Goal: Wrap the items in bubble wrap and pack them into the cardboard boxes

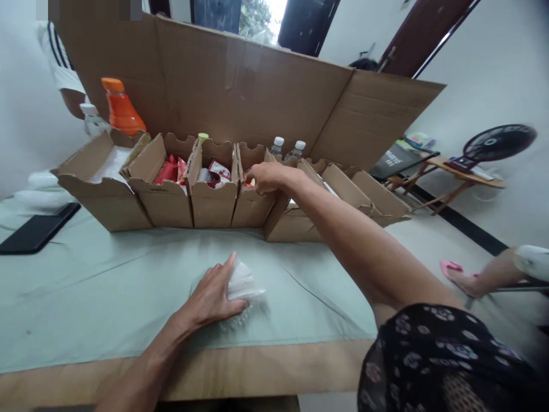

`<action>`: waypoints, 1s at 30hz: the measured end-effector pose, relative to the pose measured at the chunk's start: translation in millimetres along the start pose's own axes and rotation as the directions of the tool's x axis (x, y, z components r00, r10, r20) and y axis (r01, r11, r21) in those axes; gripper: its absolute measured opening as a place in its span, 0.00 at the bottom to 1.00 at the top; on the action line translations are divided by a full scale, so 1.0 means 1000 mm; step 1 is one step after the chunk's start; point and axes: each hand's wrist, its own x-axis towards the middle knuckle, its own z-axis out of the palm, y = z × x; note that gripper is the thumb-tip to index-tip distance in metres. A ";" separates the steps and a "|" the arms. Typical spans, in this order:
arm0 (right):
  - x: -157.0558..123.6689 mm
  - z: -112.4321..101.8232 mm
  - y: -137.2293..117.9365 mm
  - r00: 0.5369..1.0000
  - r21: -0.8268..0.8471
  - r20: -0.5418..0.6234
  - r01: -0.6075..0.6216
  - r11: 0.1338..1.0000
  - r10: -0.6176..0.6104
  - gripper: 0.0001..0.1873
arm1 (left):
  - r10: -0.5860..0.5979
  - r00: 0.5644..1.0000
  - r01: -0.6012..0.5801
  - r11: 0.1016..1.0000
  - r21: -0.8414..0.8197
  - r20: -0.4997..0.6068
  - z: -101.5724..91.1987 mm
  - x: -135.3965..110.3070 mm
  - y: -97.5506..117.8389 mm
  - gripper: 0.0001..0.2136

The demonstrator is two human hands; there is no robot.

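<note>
My left hand [217,292] rests over the table with its thumb and fingers closed around a crumpled clear plastic bag [241,281], which looks like bubble wrap. Stretched far forward, my right hand [266,176] is at the mouth of a narrow cardboard bin [252,207] in the middle of the row. Its fingers are curled and point down into the bin, by something small and orange-red [247,183]. What the fingertips grip is hidden. The neighbouring bin [214,206] to the left holds red and white packets [219,171].
Further left, one bin holds red packets [170,170] and another clear plastic [112,163]. A tall cardboard panel [193,74] stands behind, near an orange bottle [122,111] and clear bottles [278,145]. A black phone-like slab [38,229] lies left. Another person's foot [465,281] is at right.
</note>
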 end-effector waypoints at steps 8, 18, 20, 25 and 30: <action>0.025 0.014 -0.010 0.999 0.004 0.013 -0.040 0.999 0.040 0.14 | -0.038 0.999 0.041 0.984 0.173 -0.023 -0.003 0.003 0.006 0.21; -0.121 0.011 0.015 0.599 0.478 -0.731 0.106 0.872 0.328 0.10 | -0.021 0.984 -0.061 0.888 -0.455 -0.174 -0.026 -0.005 -0.002 0.28; -0.160 0.023 0.004 0.670 0.557 -0.679 0.204 0.805 0.300 0.09 | 0.097 0.961 -0.235 0.779 -0.581 -0.258 -0.036 -0.011 -0.006 0.27; -0.166 0.074 -0.047 0.967 0.669 -0.250 0.213 0.712 -0.055 0.12 | 0.254 0.943 -0.333 0.685 -0.648 -0.215 -0.041 -0.018 -0.012 0.26; -0.110 0.063 -0.052 0.968 0.642 -0.078 0.233 0.730 -0.239 0.12 | 0.008 0.998 -0.044 0.813 -0.581 -0.065 -0.038 -0.012 -0.001 0.22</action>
